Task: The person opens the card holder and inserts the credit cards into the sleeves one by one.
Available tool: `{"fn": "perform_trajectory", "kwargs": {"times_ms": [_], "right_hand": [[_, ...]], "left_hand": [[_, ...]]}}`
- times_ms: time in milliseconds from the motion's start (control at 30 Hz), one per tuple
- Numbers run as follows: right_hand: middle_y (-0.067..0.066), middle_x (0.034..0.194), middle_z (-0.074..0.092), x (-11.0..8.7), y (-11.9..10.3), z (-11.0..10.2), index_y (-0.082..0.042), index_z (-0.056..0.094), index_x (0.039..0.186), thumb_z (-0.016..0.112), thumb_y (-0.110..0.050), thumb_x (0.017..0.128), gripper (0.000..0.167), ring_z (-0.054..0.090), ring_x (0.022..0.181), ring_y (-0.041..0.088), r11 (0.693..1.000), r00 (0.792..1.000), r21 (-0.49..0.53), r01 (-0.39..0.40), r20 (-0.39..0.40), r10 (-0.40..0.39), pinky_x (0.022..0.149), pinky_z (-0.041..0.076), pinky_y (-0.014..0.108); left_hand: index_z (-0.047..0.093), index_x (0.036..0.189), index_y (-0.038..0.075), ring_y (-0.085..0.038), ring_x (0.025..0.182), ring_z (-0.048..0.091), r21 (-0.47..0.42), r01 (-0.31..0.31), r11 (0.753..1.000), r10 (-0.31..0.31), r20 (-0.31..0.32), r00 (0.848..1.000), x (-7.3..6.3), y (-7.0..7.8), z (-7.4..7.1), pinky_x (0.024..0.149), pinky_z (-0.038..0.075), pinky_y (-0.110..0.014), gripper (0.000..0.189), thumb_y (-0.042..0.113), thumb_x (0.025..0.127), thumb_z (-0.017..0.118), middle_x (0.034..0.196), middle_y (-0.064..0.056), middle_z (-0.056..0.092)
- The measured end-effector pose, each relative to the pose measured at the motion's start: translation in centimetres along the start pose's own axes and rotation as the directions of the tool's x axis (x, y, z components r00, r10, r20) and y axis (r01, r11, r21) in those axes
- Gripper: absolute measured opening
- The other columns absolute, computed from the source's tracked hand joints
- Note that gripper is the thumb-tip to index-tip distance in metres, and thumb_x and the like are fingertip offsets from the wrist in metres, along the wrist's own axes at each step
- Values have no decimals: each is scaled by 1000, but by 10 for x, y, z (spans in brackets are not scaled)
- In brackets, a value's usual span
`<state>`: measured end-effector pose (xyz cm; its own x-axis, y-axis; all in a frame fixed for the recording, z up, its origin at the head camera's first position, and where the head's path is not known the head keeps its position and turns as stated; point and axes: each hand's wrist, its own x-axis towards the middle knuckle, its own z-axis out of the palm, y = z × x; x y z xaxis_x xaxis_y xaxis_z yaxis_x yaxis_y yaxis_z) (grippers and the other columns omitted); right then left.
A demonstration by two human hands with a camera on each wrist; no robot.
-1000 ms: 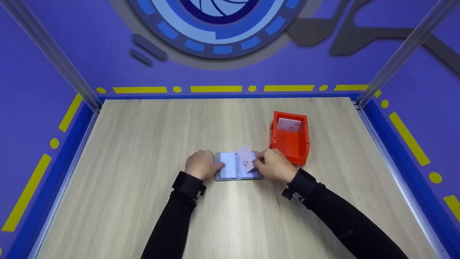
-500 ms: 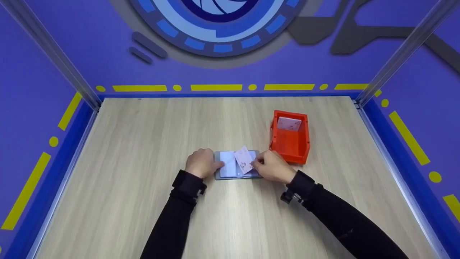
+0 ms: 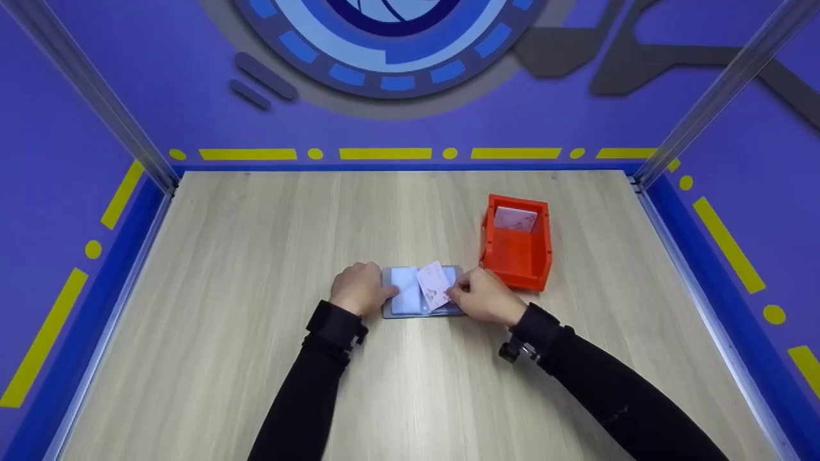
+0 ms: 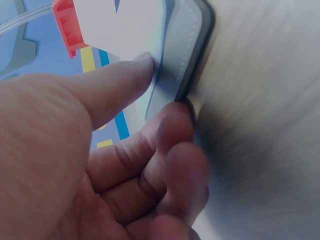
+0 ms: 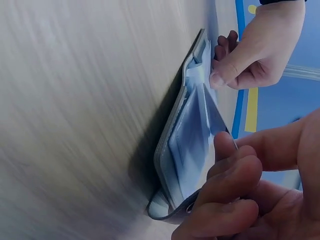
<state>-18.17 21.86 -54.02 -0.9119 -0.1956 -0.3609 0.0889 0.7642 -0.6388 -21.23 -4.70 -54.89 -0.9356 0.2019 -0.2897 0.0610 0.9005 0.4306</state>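
Observation:
A grey card holder [image 3: 387, 312] lies spread on the table with its clear-sleeved pages facing up. My left hand [image 3: 357, 289] grips its left edge, the thumb [image 4: 135, 70] on the pages and the curled fingers at the cover's rim in the left wrist view. Between thumb and fingertips my right hand [image 3: 487, 296] pinches a pale pink card [image 3: 434, 285] with a small printed pattern, slanted over the right-hand pages. In the right wrist view the card appears nearly edge-on, its inner corner at a sleeve [image 5: 200, 107] near the fold. A strap flap [image 5: 167, 212] sticks out beneath the right fingers.
A red open bin [image 3: 514, 259] stands just beyond my right hand, with pink cards [image 3: 516, 219] leaning against its far wall. Blue panels with yellow marks [image 3: 387, 153] border the wooden table [image 3: 269, 237] at the back and sides.
The pink card has shifted slightly left and toward me over the pages, and my right hand has moved a little left with it. My left hand has stayed at the card holder's edge.

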Motion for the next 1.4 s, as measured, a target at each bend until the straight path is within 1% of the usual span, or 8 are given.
{"fn": "perform_trajectory", "kwargs": {"times_ms": [100, 233, 500, 733, 933, 1200, 1300, 1400], "right_hand": [[1, 69, 46, 3, -1, 2, -11, 74, 82, 69, -30, 108, 32, 52, 76, 22, 1000, 1000, 1, -3, 8, 3, 68, 37, 33], [-1, 69, 48, 5, -4, 5, -14, 74, 80, 69, -31, 107, 32, 53, 76, 21, 999, 1000, -36, 15, 4, -15, 70, 38, 34], [0, 73, 52, 6, -10, 12, -15, 75, 87, 67, -30, 108, 28, 55, 75, 21, 996, 1000, -85, 29, 13, -28, 68, 41, 34], [-1, 72, 53, 8, -13, 16, -14, 74, 83, 68, -29, 108, 29, 54, 75, 20, 984, 996, -154, 91, -2, -92, 68, 40, 33], [1, 77, 56, 10, -18, 18, -13, 76, 87, 69, -28, 108, 26, 56, 77, 21, 985, 997, -155, 71, -8, -73, 70, 42, 33], [-2, 75, 58, 12, -24, 22, -13, 76, 90, 69, -27, 108, 24, 56, 70, 18, 985, 997, -155, 71, 11, -70, 65, 43, 32], [-3, 72, 54, 14, -26, 25, -14, 74, 88, 68, -26, 108, 24, 53, 67, 17, 981, 996, -171, 94, 18, -93, 63, 41, 32], [-5, 67, 46, 15, -27, 29, -15, 68, 80, 68, -25, 108, 30, 48, 63, 16, 968, 990, -208, 139, 24, -137, 62, 38, 33]], "left_hand": [[48, 62, 18, -17, 61, 48, 7, -3, 1000, 3, -8, 1000, 0, -1, 0, 56, 35, -33, 56, 44, 99, 81, 65, 4, 47], [47, 61, 18, -17, 61, 48, 9, -7, 1000, 7, -14, 1000, 0, -1, 0, 57, 35, -34, 57, 44, 99, 82, 65, 4, 46], [46, 61, 19, -17, 61, 48, 15, -25, 1000, 26, -22, 999, -1, 0, 0, 57, 35, -34, 57, 44, 98, 81, 64, 5, 46], [42, 59, 19, -18, 62, 45, 41, -68, 997, 71, -85, 994, -2, -1, 2, 57, 34, -35, 61, 42, 97, 83, 63, 4, 42], [42, 60, 19, -18, 60, 45, 32, -72, 997, 74, -77, 994, -2, 0, 1, 56, 33, -34, 59, 42, 99, 80, 64, 4, 43], [45, 62, 19, -18, 60, 47, 37, -78, 996, 81, -68, 994, -2, 2, 2, 56, 33, -34, 55, 41, 100, 78, 66, 3, 47], [44, 62, 19, -18, 60, 46, 37, -79, 996, 82, -74, 994, -2, 2, 2, 56, 33, -35, 55, 40, 99, 79, 65, 3, 47], [42, 61, 19, -18, 60, 44, 29, -93, 995, 95, -80, 992, -3, 2, 3, 56, 33, -35, 56, 39, 98, 80, 65, 4, 44]]}}
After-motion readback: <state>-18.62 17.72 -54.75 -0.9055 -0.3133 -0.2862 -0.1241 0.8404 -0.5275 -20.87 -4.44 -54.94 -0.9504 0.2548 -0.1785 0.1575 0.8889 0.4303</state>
